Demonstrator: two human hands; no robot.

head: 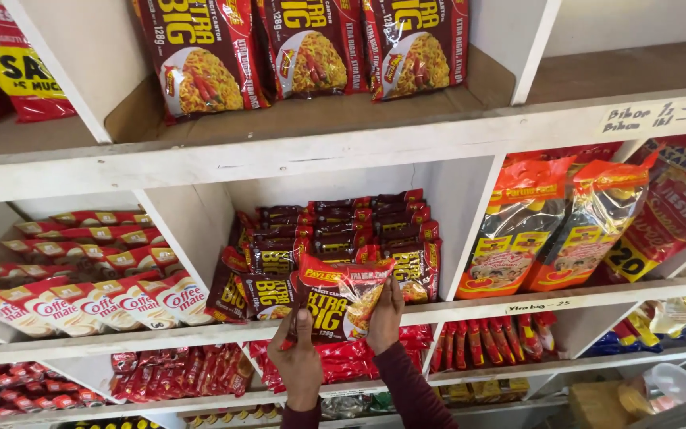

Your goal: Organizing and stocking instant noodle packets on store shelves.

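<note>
Both my hands hold one dark red noodle packet (341,300) upright at the front edge of the middle white shelf (470,308). My left hand (298,364) grips its lower left corner. My right hand (385,316) clasps its right edge. Just behind the packet stands a stack of the same dark red noodle packets (335,238), several layers high, filling the middle compartment. Maroon sleeves cover both wrists.
Larger dark red noodle packets (311,48) stand on the top shelf. Red and white creamer sachets (89,306) fill the left compartment. Orange clear-windowed noodle bags (565,226) lean in the right compartment. Small red packets (176,372) lie on the lower shelf. White dividers (192,230) separate compartments.
</note>
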